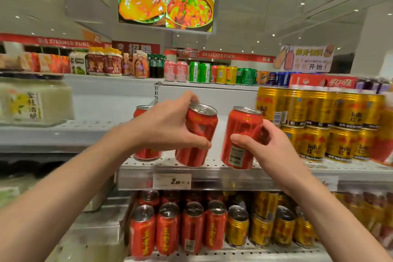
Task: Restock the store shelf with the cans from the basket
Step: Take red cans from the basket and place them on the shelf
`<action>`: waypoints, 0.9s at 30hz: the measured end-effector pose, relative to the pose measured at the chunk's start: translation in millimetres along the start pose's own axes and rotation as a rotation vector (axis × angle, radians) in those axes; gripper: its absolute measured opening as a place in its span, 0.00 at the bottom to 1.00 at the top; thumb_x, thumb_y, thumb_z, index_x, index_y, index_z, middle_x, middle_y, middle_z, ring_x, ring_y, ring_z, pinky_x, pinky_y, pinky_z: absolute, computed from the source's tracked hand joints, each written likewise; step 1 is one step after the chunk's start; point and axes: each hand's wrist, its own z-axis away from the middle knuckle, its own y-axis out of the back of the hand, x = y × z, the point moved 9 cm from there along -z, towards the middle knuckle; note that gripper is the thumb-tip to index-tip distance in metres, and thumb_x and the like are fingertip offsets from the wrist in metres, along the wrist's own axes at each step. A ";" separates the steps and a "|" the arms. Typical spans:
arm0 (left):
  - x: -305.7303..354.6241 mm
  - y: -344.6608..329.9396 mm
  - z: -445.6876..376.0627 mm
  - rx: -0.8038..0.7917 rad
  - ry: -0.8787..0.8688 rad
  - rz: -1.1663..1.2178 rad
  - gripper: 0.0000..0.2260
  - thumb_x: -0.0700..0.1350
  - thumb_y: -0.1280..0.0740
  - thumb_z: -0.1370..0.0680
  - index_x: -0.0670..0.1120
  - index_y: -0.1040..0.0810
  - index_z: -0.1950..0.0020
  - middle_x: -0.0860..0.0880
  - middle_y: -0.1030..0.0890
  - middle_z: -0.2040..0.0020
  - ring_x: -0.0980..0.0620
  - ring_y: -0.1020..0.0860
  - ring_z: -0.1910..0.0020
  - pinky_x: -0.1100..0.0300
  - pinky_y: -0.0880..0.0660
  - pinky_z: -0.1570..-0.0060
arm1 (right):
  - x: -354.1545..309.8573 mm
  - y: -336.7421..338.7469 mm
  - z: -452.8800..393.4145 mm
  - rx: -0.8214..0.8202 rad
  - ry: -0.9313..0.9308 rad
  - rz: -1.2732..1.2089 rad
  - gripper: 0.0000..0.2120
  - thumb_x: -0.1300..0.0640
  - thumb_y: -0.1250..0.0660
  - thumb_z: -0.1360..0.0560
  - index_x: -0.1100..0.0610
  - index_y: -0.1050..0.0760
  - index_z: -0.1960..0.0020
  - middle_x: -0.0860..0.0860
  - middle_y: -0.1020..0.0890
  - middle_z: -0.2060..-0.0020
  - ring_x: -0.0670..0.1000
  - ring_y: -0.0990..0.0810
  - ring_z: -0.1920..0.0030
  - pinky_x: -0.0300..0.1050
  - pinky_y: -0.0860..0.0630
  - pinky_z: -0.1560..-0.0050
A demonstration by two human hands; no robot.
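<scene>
Now both arms reach forward and up to the middle shelf (212, 173). The left hand (170, 127) comes from the left, its fingers curled over the top and thumb under the side of a red can (196, 134), gripping it. That can leans, its top tipped toward the right and away, its base just above the shelf edge. The right hand (274, 147) wraps a second red can (242, 137) from the right, thumb pressed across its label; this can stands nearly upright, leaning slightly right, over the shelf front. A third red can (141, 110) stands on the shelf behind the left hand. Gold cans (319, 125) are stacked at the right of the shelf.
</scene>
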 end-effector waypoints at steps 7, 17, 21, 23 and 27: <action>-23.9 6.6 -22.9 -0.053 0.038 -0.389 0.38 0.74 0.29 0.36 0.52 0.35 0.37 0.50 0.20 0.46 0.48 0.23 0.49 0.52 0.27 0.45 | 6.2 -26.7 -23.8 -0.076 -0.014 0.033 0.20 0.47 0.23 0.28 0.45 0.24 0.39 0.41 0.17 0.49 0.37 0.20 0.48 0.31 0.26 0.62; -62.4 8.9 -24.4 -0.091 0.086 -0.363 0.39 0.78 0.32 0.38 0.56 0.27 0.35 0.53 0.22 0.46 0.51 0.27 0.44 0.50 0.26 0.41 | 19.1 -67.1 -36.2 -0.185 -0.029 -0.006 0.22 0.46 0.23 0.28 0.45 0.23 0.37 0.42 0.16 0.44 0.40 0.18 0.44 0.35 0.25 0.53; -64.4 6.8 -23.7 -0.093 0.057 -0.336 0.40 0.76 0.31 0.36 0.56 0.29 0.30 0.53 0.20 0.41 0.52 0.25 0.42 0.49 0.25 0.40 | 18.6 -73.4 -38.2 -0.225 -0.023 -0.019 0.26 0.46 0.22 0.29 0.44 0.26 0.34 0.42 0.16 0.42 0.41 0.19 0.41 0.40 0.22 0.45; -65.9 6.0 -21.4 -0.091 0.043 -0.367 0.43 0.77 0.33 0.35 0.58 0.34 0.25 0.53 0.22 0.35 0.51 0.27 0.37 0.47 0.26 0.37 | 21.4 -71.4 -38.8 -0.252 -0.024 -0.002 0.31 0.41 0.21 0.32 0.42 0.28 0.32 0.43 0.17 0.39 0.42 0.19 0.37 0.51 0.22 0.35; -68.0 4.9 -17.4 -0.085 0.026 -0.401 0.43 0.76 0.35 0.32 0.58 0.39 0.21 0.53 0.25 0.30 0.51 0.30 0.33 0.45 0.29 0.33 | 17.2 -68.2 -33.6 -0.255 0.000 0.147 0.37 0.39 0.20 0.35 0.43 0.30 0.30 0.42 0.19 0.40 0.43 0.18 0.42 0.47 0.20 0.41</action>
